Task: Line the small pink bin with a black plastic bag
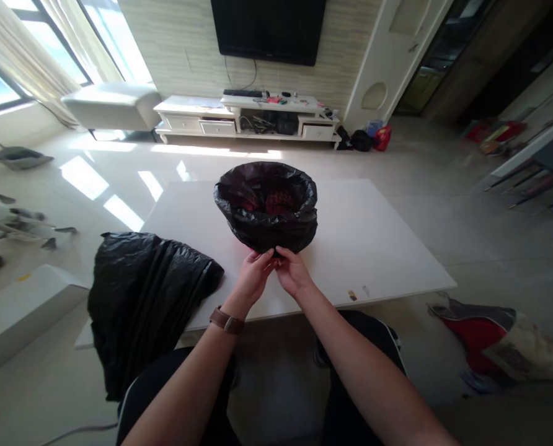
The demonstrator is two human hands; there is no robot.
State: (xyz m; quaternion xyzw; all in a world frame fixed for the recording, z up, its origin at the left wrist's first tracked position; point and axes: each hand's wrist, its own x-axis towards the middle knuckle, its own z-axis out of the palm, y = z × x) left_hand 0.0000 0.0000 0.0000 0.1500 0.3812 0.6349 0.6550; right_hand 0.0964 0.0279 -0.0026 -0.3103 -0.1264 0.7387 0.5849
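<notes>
A small bin (267, 214) lined with a black bag (299, 230) stands on the white table (374, 248), about midway along it and nearer the near edge than the far one. Something red shows inside the bin (too dark to tell what). The bag's rim is folded down over the outside of the bin all round.

Both hands meet at the near side of the bin, low on its wall. The left hand (253, 275), with a brown-strapped watch (227, 321) on its wrist, pinches the bag's film between thumb and fingertips. The right hand (291, 271) does the same just beside it, and the fingertips of the two hands touch or nearly touch.

A second black bag (141, 297) lies loose and crumpled at the table's near left corner, hanging over the near edge toward the floor, well apart from the bin. Two tiny scraps (358, 292) lie near the near edge on the right.
</notes>
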